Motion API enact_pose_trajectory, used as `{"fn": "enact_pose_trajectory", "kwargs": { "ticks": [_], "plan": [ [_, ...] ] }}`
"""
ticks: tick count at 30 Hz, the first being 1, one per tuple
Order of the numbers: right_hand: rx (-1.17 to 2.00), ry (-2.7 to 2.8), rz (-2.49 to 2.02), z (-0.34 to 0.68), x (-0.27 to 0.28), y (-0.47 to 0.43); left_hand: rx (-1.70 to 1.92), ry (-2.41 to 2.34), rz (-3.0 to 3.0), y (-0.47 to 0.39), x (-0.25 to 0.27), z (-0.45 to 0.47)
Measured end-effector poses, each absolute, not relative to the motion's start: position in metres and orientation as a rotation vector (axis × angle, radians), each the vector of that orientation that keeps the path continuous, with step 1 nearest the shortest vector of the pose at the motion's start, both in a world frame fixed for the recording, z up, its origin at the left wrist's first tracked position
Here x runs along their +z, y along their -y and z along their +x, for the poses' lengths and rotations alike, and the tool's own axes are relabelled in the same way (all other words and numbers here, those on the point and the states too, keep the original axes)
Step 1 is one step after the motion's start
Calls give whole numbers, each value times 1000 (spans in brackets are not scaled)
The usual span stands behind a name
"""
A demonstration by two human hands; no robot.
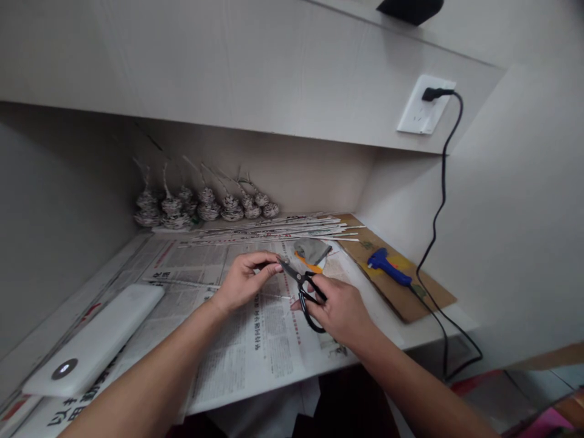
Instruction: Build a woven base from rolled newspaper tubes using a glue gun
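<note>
My right hand (344,307) grips a pair of black-handled scissors (300,277), fingers in the loops. The blades point up and left, and their tips reach the fingertips of my left hand (244,278). The left thumb and fingers are pinched together; what they hold is too small to make out. A thin rolled-paper stick (191,284) runs across the newspaper (237,359) and passes behind the left hand toward the right fingers. Just past the scissors lies a grey cloth-like piece (312,250) with an orange edge.
Several woven gourd shapes (208,207) stand along the back wall, behind a bundle of paper sticks (283,229). On the right, a blue glue gun (390,267) lies on cardboard (410,310), its black cord (442,182) running to a wall socket (424,112). A white power bank (100,340) lies left.
</note>
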State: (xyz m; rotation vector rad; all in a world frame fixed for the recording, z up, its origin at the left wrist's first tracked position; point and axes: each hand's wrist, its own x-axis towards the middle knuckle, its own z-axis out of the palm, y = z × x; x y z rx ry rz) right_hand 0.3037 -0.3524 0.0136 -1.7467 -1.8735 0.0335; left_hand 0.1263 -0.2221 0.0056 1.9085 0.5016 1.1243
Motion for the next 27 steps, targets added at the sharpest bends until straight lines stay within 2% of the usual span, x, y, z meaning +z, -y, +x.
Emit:
{"fn": "enact_pose_trajectory", "kwargs": {
  "ticks": [7, 16, 27],
  "plan": [
    [-6, 1805, -1811, 315, 9, 353, 1098, -490, 1935, 222, 12, 124],
    [-286, 1839, -2258, 373, 5, 361, 1119, -427, 1895, 222, 16, 121],
    [-208, 1868, -2376, 402, -10, 363, 1071, -428, 1864, 222, 15, 122]
  ]
}}
